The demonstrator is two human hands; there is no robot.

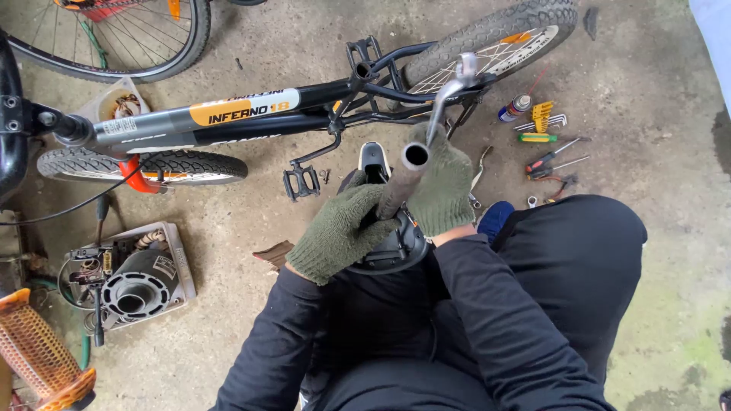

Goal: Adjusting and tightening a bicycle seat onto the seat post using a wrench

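Both my hands wear green knitted gloves. My left hand (339, 232) grips the lower part of a grey metal seat post tube (405, 173) that points up toward the camera with its open end showing. My right hand (444, 186) wraps the tube near its top and also holds a bent silver wrench (449, 95). Below the hands a black bicycle saddle (381, 247) rests on my lap, mostly hidden. A small black bicycle (251, 114) with an orange label lies on its side on the concrete just beyond my hands.
Loose tools (544, 148) lie on the floor at the right: screwdrivers, hex keys, pliers, a spray can (514, 108). An old electric motor housing (133, 278) sits at the left, an orange mesh basket (38, 354) at the lower left, a larger bicycle wheel (129, 38) at the top left.
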